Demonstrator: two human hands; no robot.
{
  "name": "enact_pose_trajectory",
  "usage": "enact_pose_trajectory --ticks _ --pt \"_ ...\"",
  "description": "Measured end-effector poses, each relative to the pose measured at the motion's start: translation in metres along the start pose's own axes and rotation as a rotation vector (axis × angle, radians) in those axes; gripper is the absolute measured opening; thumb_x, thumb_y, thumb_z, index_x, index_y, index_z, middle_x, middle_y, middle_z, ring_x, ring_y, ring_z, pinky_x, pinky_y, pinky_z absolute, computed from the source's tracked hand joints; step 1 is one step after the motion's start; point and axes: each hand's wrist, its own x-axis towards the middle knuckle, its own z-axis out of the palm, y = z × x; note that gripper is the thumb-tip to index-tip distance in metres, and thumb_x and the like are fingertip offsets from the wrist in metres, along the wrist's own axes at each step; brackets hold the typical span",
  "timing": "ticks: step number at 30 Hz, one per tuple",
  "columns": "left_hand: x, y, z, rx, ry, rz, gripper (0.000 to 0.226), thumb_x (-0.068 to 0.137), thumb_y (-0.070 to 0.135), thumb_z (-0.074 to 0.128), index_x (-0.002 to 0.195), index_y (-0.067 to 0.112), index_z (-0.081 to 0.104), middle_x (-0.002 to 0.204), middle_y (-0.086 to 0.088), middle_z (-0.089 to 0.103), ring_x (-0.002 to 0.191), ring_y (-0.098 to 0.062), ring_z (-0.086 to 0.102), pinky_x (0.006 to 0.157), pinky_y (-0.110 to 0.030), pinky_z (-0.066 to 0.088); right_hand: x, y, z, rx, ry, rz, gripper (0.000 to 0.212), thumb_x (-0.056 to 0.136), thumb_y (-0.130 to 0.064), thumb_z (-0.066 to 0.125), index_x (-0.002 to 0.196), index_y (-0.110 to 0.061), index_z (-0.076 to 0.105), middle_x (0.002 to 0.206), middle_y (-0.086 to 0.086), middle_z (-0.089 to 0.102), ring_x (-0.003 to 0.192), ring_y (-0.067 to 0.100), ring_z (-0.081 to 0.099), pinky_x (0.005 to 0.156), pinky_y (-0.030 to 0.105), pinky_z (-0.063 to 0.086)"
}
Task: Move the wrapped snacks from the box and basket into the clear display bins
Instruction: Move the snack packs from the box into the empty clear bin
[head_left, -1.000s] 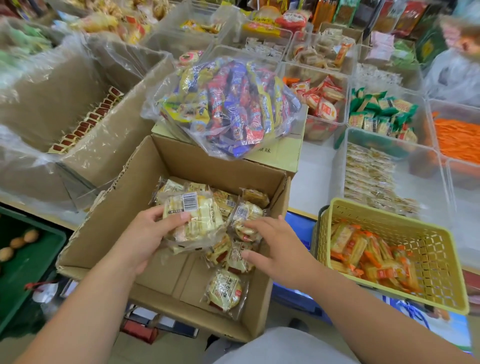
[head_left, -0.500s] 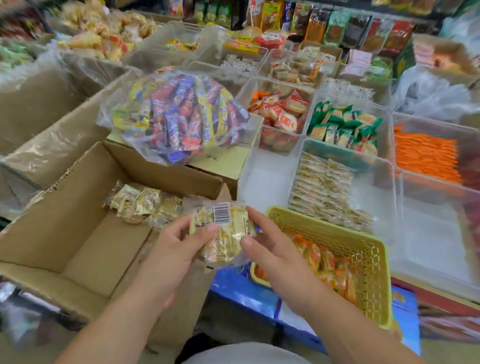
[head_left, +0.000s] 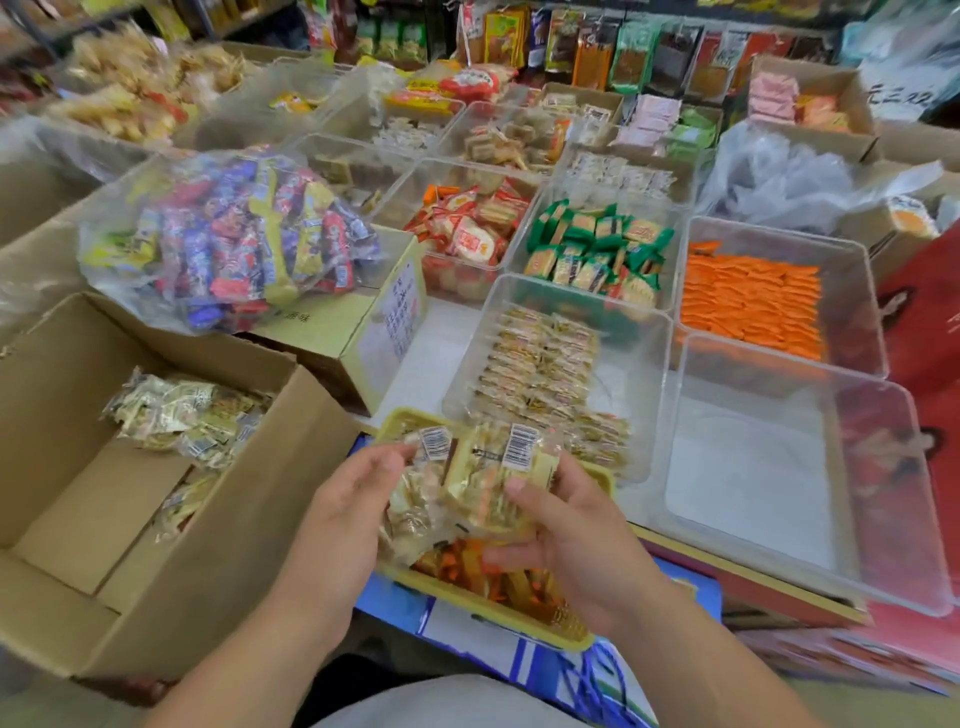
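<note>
My left hand (head_left: 345, 499) and my right hand (head_left: 576, 530) together hold a bunch of clear-wrapped yellowish snacks (head_left: 467, 483) with barcode labels, above the yellow basket (head_left: 488, 610). The basket holds orange-wrapped snacks (head_left: 498, 566) under my hands. At the left, the open cardboard box (head_left: 218, 525) has more wrapped snacks (head_left: 182, 415) lying along its far side. Just beyond my hands stands a clear display bin (head_left: 644, 364) with rows of similar snacks (head_left: 540, 364). To its right is a clear bin (head_left: 883, 493) with a bare white bottom.
A plastic bag of colourful candy bars (head_left: 234, 239) lies on a closed yellow carton (head_left: 353, 332) behind the box. Further clear bins hold red-wrapped (head_left: 467, 228), green-wrapped (head_left: 592, 249) and orange (head_left: 753, 301) snacks. Hanging packets and more boxes line the back.
Both hands lifted the wrapped snacks out of the cardboard box and carried them right, over the yellow basket. My view shifted right toward the clear bins.
</note>
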Motion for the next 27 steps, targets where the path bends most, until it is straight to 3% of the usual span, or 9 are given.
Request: enact_pose_trajectory --ticks 3,7,9,11,15,17,19,22,27 --pt "0.008 -0.001 0.014 0.065 0.110 0.003 0.031 0.081 0.056 0.077 0.111 0.055 0.070 0.112 0.040 0.064 0.118 -0.004 0.058 0.079 -0.029 0.049 -0.004 -0.007 -0.024 0.022 0.085 0.037 0.083 0.075 -0.040 0.084 0.146 -0.037 0.042 0.142 0.004 0.060 0.095 0.044 0.073 0.099 0.056 0.052" --pt "0.024 -0.005 0.028 0.088 0.174 -0.006 0.031 0.086 0.040 0.082 0.112 0.052 0.070 0.127 0.027 0.062 0.123 -0.010 0.058 0.089 -0.037 0.055 -0.011 -0.019 -0.037 -0.181 0.126 -0.229 0.033 0.090 -0.014 0.072 0.118 -0.027 0.058 0.124 -0.003 0.070 0.106 0.031 0.071 0.090 0.046 0.060" --pt "0.030 -0.003 0.035 0.083 0.162 -0.008 0.026 0.087 0.041 0.080 0.109 0.052 0.071 0.128 0.023 0.063 0.122 -0.008 0.058 0.083 -0.031 0.052 -0.015 -0.024 -0.042 -0.489 0.244 -0.432 0.043 0.085 0.003 0.072 0.099 -0.036 0.058 0.124 -0.014 0.065 0.111 0.021 0.065 0.082 0.031 0.059" --pt "0.035 0.002 0.045 0.063 0.127 -0.040 0.017 0.089 0.048 0.075 0.105 0.052 0.073 0.124 0.023 0.066 0.115 -0.005 0.061 0.080 -0.033 0.052 -0.018 -0.026 -0.044 -0.744 0.333 -0.591 0.062 0.073 0.011 0.075 0.095 -0.043 0.053 0.130 -0.019 0.055 0.126 0.006 0.052 0.093 0.017 0.047" --pt "0.038 0.012 0.066 0.028 -0.029 -0.160 0.029 0.095 0.067 0.052 0.105 0.051 0.075 0.126 0.023 0.064 0.127 -0.015 0.054 0.109 -0.055 0.044 -0.020 -0.020 -0.045 -0.914 0.333 -0.737 0.064 0.064 0.019 0.069 0.099 -0.033 0.055 0.137 -0.012 0.047 0.140 0.008 0.037 0.108 0.026 0.039" --pt "0.039 0.018 0.072 -0.017 -0.108 -0.226 0.043 0.082 0.078 0.053 0.101 0.047 0.077 0.125 0.012 0.070 0.124 -0.022 0.061 0.109 -0.056 0.045 -0.019 -0.017 -0.044 -0.935 0.339 -0.721 0.055 0.063 0.019 0.065 0.098 -0.022 0.061 0.137 -0.012 0.047 0.141 0.006 0.034 0.111 0.029 0.038" --pt "0.042 0.020 0.072 -0.068 -0.183 -0.277 0.052 0.069 0.079 0.059 0.104 0.044 0.077 0.117 0.006 0.076 0.112 -0.022 0.071 0.098 -0.049 0.053 -0.018 -0.014 -0.039 -0.960 0.358 -0.688 0.052 0.064 0.020 0.067 0.099 -0.018 0.063 0.137 -0.011 0.048 0.142 0.006 0.034 0.116 0.023 0.030" --pt "0.049 0.022 0.068 -0.056 -0.277 -0.261 0.033 0.078 0.058 0.069 0.107 0.044 0.076 0.109 0.012 0.078 0.097 -0.008 0.074 0.084 -0.041 0.052 -0.015 -0.013 -0.032 -1.040 0.373 -0.629 0.052 0.067 0.012 0.076 0.107 -0.020 0.064 0.136 -0.011 0.054 0.145 0.007 0.032 0.119 0.019 0.022" --pt "0.062 0.014 0.063 0.018 -0.308 -0.185 0.012 0.096 0.039 0.068 0.097 0.047 0.076 0.094 0.008 0.079 0.066 -0.021 0.069 0.048 -0.026 0.048 -0.010 -0.005 -0.021 -1.334 0.511 -0.580 0.051 0.078 -0.034 0.071 0.128 -0.027 0.063 0.139 -0.017 0.056 0.145 0.015 0.033 0.115 0.038 0.028"
